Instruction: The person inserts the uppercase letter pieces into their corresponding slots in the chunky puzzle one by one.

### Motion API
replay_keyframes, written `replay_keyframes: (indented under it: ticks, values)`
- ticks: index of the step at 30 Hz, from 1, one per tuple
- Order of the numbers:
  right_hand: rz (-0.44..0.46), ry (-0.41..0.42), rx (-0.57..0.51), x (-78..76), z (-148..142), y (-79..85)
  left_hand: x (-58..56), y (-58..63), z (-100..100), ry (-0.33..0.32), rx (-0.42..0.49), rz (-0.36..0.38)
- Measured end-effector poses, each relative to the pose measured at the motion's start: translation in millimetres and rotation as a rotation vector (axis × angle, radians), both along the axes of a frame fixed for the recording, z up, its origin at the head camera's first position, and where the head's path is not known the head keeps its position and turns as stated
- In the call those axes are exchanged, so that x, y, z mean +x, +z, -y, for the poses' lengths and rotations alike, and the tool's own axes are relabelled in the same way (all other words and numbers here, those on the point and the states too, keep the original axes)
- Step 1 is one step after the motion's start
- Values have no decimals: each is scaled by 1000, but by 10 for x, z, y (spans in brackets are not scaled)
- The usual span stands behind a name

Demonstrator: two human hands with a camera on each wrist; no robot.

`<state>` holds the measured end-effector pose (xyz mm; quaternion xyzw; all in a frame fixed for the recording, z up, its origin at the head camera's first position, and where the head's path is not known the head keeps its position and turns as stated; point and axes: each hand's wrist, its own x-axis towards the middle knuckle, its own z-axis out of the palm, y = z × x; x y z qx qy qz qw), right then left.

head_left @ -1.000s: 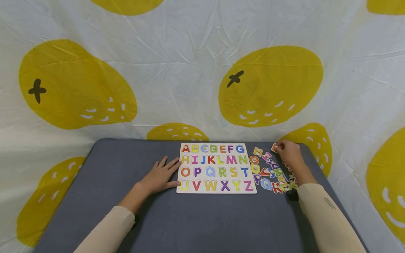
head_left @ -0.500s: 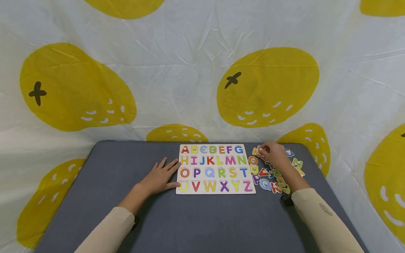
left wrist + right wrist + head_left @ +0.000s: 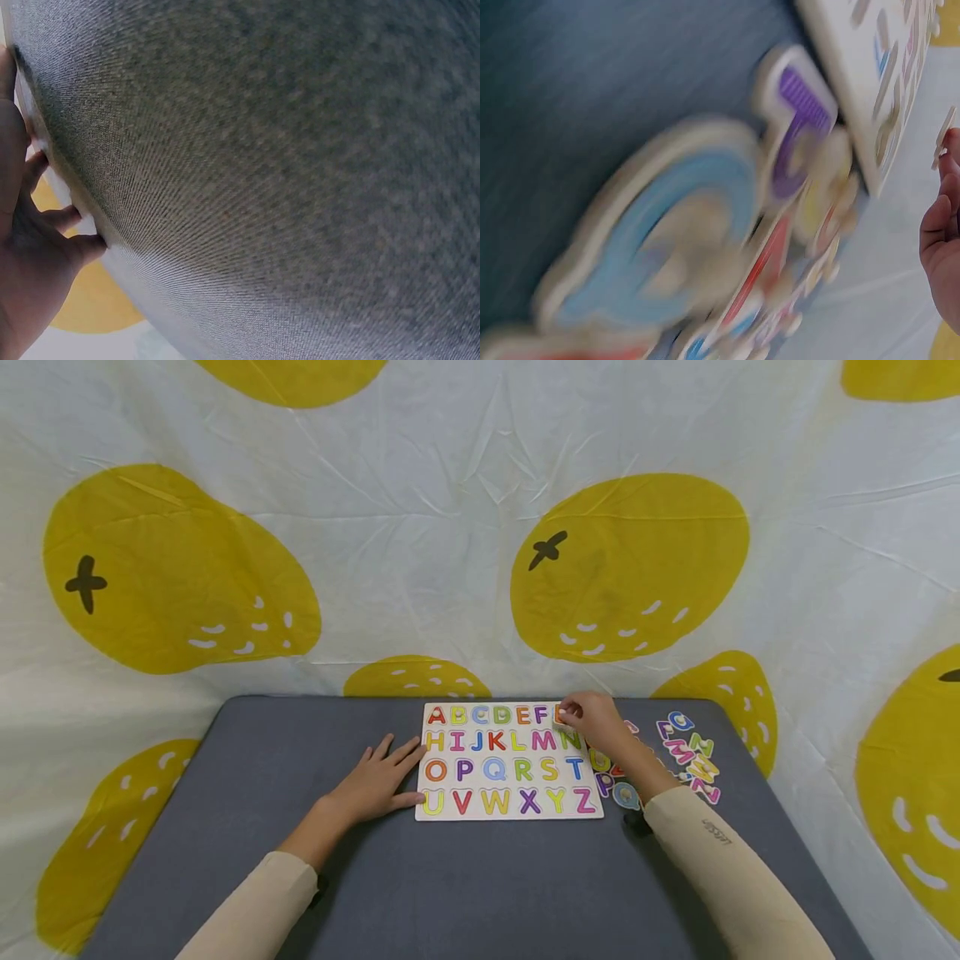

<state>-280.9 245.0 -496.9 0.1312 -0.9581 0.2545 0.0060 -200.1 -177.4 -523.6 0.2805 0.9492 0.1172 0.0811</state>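
- Letter piece point(image 3: 944, 139) is pinched by the right hand point(image 3: 595, 720) over the alphabet board point(image 3: 510, 817).
- Board's left edge is touched by the left hand point(image 3: 377, 781), fingers spread.

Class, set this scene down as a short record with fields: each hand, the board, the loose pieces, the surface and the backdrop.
Left hand: fingers spread, at the left edge of the white rectangular alphabet board
Right hand: pinches a small flat pale-edged letter piece at the board's far right corner
Board: four rows of coloured capitals, A to Z
Loose pieces: right of the board, including a blue letter Q and purple letter P; some hidden by the right arm
Surface: dark grey cloth-like tabletop
Backdrop: white sheet with large yellow fruit shapes
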Motion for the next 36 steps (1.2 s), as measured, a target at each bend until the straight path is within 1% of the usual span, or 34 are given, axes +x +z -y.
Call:
replay_keyframes:
  ticks: [5, 11, 14, 16, 22, 36]
  values:
    - [28, 12, -21, -149, 267, -83, -3, 14, 15, 5, -9, 6]
    - [72, 15, 17, -267, 483, -163, -16, -12, 14, 2, -2, 5]
    - [83, 23, 29, -281, 562, -151, -15, -21, 2, 4, -2, 7]
    - [81, 23, 49, -288, 611, -151, -11, -6, -8, 10, -13, 22]
    - [89, 23, 94, -262, 691, -155, -15, -26, -11, 5, -14, 20]
    - [100, -8, 63, -190, 732, -127, -10, -2, -14, 2, -22, 19]
